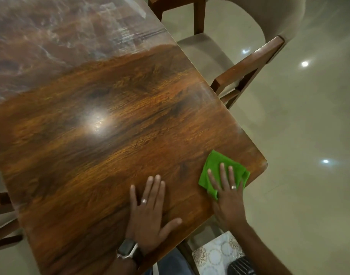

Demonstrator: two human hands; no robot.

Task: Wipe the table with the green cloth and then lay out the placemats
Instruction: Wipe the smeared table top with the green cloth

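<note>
A glossy dark wooden table (102,139) fills most of the view. The green cloth (214,167) lies folded near the table's near right corner. My right hand (227,197) presses flat on the cloth, fingers spread, a ring on one finger. My left hand (150,213) rests flat on the bare wood just left of it, fingers apart, with a ring and a dark wristwatch. A white patterned placemat (215,253) shows below the table edge at the bottom right, partly hidden by my right arm.
A wooden chair with a beige seat (239,62) stands at the table's right side. Part of another wooden chair (1,219) shows at the left edge. The far end of the table reflects light. A dark ribbed object (241,266) lies on the placemat. Shiny beige floor lies to the right.
</note>
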